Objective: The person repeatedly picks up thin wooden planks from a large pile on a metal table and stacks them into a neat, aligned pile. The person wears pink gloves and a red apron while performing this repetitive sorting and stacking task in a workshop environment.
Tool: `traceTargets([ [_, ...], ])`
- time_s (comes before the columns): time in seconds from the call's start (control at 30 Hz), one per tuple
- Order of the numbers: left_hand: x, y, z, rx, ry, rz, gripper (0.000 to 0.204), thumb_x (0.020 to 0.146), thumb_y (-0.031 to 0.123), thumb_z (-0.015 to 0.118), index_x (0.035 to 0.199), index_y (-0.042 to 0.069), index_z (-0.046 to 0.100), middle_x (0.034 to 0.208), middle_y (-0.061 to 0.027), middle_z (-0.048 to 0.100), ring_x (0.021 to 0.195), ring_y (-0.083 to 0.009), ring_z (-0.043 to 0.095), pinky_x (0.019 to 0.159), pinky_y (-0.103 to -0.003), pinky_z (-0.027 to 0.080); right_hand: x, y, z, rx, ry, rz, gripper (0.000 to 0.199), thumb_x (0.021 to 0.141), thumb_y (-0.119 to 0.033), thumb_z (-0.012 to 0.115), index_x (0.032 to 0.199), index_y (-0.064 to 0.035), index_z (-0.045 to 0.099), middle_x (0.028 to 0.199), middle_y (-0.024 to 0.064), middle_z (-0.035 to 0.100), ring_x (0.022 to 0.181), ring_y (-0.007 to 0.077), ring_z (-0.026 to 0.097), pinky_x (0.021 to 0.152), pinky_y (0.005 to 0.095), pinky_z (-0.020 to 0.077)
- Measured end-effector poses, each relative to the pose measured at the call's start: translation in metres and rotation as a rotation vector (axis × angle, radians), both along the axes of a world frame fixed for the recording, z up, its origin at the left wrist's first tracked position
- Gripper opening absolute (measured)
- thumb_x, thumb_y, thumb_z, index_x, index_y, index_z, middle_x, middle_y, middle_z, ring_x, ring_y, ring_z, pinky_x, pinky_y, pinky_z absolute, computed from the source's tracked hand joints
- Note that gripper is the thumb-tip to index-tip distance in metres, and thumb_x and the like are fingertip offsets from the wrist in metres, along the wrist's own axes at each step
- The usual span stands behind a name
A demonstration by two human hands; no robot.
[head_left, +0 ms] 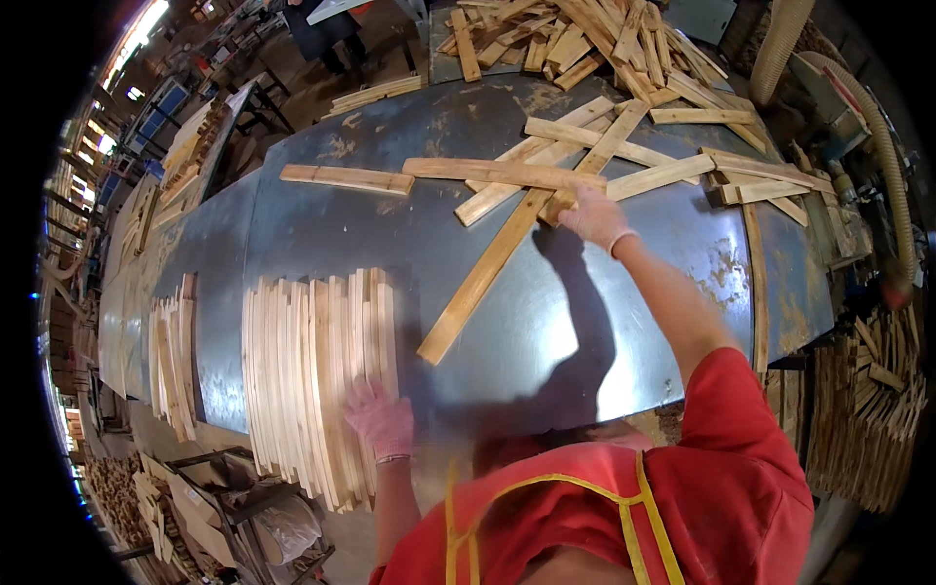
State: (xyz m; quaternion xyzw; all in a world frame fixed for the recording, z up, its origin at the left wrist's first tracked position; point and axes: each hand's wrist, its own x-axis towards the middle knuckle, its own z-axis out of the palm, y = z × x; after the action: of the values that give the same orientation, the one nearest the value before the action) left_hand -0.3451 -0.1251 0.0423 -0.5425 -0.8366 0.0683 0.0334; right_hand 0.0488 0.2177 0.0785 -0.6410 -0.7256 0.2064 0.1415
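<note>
My left hand (pixel 380 417), in a pink glove, rests flat on the near right edge of a row of curved wooden slats (pixel 312 370) laid side by side on the metal table (pixel 322 229). My right hand (pixel 595 216), also gloved, reaches far forward and closes on the end of a long wooden slat (pixel 487 273) that runs diagonally toward me. Around that hand lie several loose slats (pixel 585 156) crossing each other.
A bigger heap of slats (pixel 575 39) sits at the table's far edge. A second small row of slats (pixel 174 356) lies at the left. Stacked wood (pixel 868 409) stands at the right, with a flexible hose (pixel 882 146) above. Bins of offcuts (pixel 156 497) sit lower left.
</note>
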Motion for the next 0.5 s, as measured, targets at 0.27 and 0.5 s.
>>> traceTargets([
  [0.27,0.099,0.148,-0.029,0.062,-0.22,-0.262,0.089,0.086,0.048,0.081,0.159,0.01,0.046,0.156,-0.0157,0.053,0.147,-0.0395,0.047,0.122,-0.054,0.035,-0.018,0.09,-0.049,0.198,-0.411,0.169,0.072,0.089,-0.05,0.074,0.15,-0.0142,0.058,0.137,0.015,0.067,0.136,0.0347,0.059,0.111,0.0447,0.0466],
  [0.5,0.097,0.165,-0.029,-0.168,-0.295,-0.239,0.077,0.093,0.039,0.079,0.158,0.011,0.048,0.132,-0.0111,0.067,0.115,-0.0326,0.068,0.103,-0.05,0.052,0.072,0.048,-0.025,-0.078,-0.422,0.25,0.074,0.093,-0.051,0.072,0.152,-0.0104,0.054,0.12,0.0195,0.076,0.122,0.0382,0.068,0.102,0.0462,0.0525],
])
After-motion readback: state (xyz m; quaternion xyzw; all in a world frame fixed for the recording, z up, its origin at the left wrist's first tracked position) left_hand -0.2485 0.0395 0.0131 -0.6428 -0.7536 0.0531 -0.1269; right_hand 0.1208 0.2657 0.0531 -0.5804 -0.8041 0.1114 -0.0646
